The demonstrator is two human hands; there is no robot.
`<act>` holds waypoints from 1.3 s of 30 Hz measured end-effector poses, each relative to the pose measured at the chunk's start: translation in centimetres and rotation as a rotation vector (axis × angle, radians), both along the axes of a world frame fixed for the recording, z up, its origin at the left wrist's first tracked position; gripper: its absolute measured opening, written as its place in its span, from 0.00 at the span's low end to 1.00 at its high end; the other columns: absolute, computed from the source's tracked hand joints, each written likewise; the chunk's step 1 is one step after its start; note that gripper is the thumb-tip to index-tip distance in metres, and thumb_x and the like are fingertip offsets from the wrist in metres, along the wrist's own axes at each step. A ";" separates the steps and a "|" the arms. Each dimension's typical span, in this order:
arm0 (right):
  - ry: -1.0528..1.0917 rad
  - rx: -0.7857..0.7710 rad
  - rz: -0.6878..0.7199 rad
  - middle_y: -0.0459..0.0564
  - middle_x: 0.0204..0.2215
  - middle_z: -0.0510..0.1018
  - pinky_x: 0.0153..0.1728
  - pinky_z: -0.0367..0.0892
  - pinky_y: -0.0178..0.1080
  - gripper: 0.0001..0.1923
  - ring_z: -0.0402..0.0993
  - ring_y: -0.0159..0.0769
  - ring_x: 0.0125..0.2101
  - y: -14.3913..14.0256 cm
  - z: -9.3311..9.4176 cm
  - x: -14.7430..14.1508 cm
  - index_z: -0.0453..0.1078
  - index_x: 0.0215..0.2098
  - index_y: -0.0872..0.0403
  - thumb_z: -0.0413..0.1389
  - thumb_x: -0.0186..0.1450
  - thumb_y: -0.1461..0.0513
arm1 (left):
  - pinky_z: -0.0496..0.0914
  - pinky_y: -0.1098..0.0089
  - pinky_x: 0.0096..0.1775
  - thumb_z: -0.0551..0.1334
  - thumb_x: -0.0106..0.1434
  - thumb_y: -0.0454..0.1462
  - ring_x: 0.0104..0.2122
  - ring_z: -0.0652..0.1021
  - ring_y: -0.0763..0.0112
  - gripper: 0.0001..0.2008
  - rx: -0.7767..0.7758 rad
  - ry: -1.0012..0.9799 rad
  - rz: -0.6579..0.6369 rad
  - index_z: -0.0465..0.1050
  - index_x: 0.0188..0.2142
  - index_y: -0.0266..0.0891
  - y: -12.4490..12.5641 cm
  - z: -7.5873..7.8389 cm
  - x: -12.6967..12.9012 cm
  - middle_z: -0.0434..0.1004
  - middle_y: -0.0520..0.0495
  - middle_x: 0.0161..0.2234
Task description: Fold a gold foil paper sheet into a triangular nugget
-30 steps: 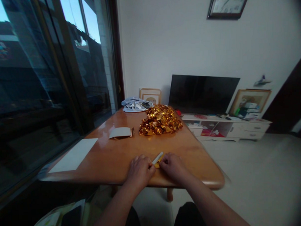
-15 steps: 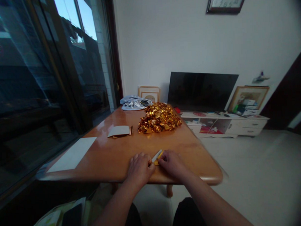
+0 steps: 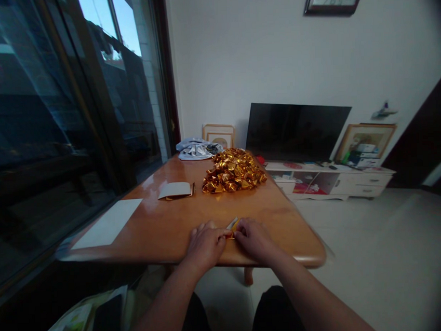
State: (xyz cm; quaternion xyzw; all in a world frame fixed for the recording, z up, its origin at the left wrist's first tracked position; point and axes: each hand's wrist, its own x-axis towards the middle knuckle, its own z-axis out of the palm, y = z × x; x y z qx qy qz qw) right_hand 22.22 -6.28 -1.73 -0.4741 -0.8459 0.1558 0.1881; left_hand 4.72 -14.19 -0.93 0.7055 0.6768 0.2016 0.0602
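Observation:
Near the front edge of the wooden table [image 3: 164, 218], a small sheet of gold foil paper [image 3: 230, 236] with a pale underside lies partly folded between my hands. My left hand [image 3: 207, 241] presses on its left side, thumb and index finger closed at the fold. From the right, my right hand [image 3: 252, 236] pinches the same paper with its fingers curled. My fingers hide much of the sheet. Beyond them rises a pile of folded gold foil pieces [image 3: 235, 172]. A short stack of pale-backed paper sheets [image 3: 175, 189] lies left of the pile.
A white sheet [image 3: 108, 222] covers the table's left front. A silvery-blue cloth or bag [image 3: 196, 149] sits at the far end. The low white cabinet [image 3: 365, 180] with a television [image 3: 299, 131] stands behind on the right. A bag with a dark flat object [image 3: 107, 319] is at lower left.
My left thumb and index finger have shifted right over the gold paper, covering more of it. The pale strip shows less. My right hand stays nearly in place.

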 end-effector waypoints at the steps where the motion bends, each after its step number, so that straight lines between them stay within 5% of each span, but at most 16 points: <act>1: -0.004 -0.002 0.006 0.48 0.35 0.77 0.39 0.56 0.37 0.04 0.69 0.38 0.38 -0.1 0.1 0.1 0.71 0.34 0.52 0.56 0.65 0.60 | 0.62 0.63 0.45 0.55 0.67 0.39 0.45 0.72 0.60 0.17 -0.006 -0.002 0.004 0.77 0.49 0.61 0.0 0.0 0.0 0.74 0.47 0.41; 6: -0.026 -0.026 0.017 0.48 0.36 0.77 0.38 0.57 0.35 0.05 0.70 0.36 0.38 0.0 0.4 0.2 0.72 0.36 0.52 0.54 0.64 0.64 | 0.63 0.63 0.45 0.55 0.66 0.39 0.44 0.72 0.60 0.17 -0.002 0.005 0.001 0.78 0.48 0.61 0.2 -0.1 -0.1 0.75 0.48 0.40; 12: -0.081 -0.064 -0.020 0.50 0.34 0.78 0.33 0.56 0.37 0.14 0.71 0.38 0.34 0.3 1.0 -0.5 0.73 0.35 0.52 0.58 0.62 0.50 | 0.63 0.63 0.45 0.54 0.66 0.38 0.45 0.73 0.61 0.19 -0.002 0.000 -0.006 0.76 0.51 0.64 0.4 -0.3 -0.3 0.75 0.48 0.41; 20: -0.129 -0.129 -0.088 0.51 0.36 0.80 0.32 0.56 0.37 0.17 0.73 0.41 0.34 0.7 1.4 -0.4 0.74 0.36 0.51 0.62 0.58 0.47 | 0.64 0.64 0.44 0.54 0.67 0.40 0.44 0.74 0.61 0.18 -0.014 0.018 -0.019 0.76 0.50 0.63 0.5 -0.1 -0.6 0.76 0.49 0.40; 39: -0.048 -0.305 0.037 0.46 0.29 0.80 0.27 0.57 0.33 0.07 0.72 0.34 0.27 2.6 1.4 1.9 0.76 0.33 0.52 0.59 0.55 0.65 | 0.64 0.66 0.44 0.55 0.67 0.40 0.45 0.75 0.62 0.18 -0.068 0.038 0.004 0.77 0.50 0.61 1.4 -0.5 -1.0 0.77 0.49 0.42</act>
